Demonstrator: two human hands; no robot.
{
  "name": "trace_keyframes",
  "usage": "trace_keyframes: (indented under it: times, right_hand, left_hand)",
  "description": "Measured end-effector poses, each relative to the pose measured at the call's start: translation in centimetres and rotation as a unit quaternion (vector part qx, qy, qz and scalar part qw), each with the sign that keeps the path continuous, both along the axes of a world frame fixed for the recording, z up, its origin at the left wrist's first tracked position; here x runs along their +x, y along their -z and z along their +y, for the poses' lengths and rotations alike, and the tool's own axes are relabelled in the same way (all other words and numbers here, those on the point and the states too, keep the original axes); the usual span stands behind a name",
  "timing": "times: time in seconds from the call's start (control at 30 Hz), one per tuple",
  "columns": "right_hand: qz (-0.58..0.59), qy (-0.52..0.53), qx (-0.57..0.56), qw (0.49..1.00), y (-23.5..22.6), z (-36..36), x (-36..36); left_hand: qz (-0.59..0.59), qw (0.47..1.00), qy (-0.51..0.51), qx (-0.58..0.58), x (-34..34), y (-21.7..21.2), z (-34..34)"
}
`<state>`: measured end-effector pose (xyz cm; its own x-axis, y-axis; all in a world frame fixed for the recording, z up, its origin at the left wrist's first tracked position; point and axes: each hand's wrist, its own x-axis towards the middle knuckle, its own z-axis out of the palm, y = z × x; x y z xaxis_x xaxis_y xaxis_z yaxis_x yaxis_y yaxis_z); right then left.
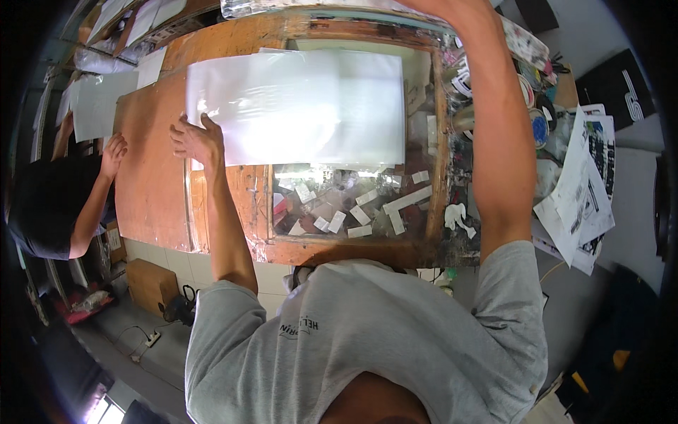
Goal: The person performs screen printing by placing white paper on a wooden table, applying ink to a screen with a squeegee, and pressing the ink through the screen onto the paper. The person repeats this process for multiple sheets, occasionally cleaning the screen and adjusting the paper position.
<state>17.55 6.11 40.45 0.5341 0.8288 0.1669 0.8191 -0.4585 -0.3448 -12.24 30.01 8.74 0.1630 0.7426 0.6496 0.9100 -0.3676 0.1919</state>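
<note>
A stack of glossy, translucent sheets (282, 109) lies across the wooden table (233, 205), partly over a glass panel set into it. My left hand (200, 140) is at the stack's left edge with its fingers spread and nothing held in them. Whether the fingertips touch the sheets I cannot tell. My right arm stretches far forward over the table's right side. Only the base of my right hand (436, 7) shows at the upper rim, near a pale bar (282, 7) at the table's far side; its fingers are cut off.
White tape pieces (360, 215) lie scattered on the glass panel. Cans, tubs and a blue-topped container (539, 131) crowd the right side, beside loose printed papers (575, 198). At the left, another person (56, 205) handles a pale sheet (95, 106). A brown box (152, 284) stands on the floor.
</note>
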Motion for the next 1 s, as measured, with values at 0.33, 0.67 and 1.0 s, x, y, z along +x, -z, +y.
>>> trace_keyframes:
  times: [0.33, 0.67, 1.0]
  right_hand:
    - [-0.039, -0.002, -0.004, 0.999, 0.2, -0.4, -0.6]
    - [-0.04, -0.009, -0.002, 0.999, 1.3, -1.0, -0.6]
    - [0.007, -0.001, -0.006, 1.0, 0.7, 1.0, 1.9]
  left_hand:
    - [-0.005, 0.859, 0.404, -0.313, 12.3, 6.9, -31.1]
    - [-0.242, 0.696, 0.374, -0.563, 14.5, 0.7, -22.6]
    - [0.112, 0.785, 0.501, -0.347, 12.8, 5.7, -34.2]
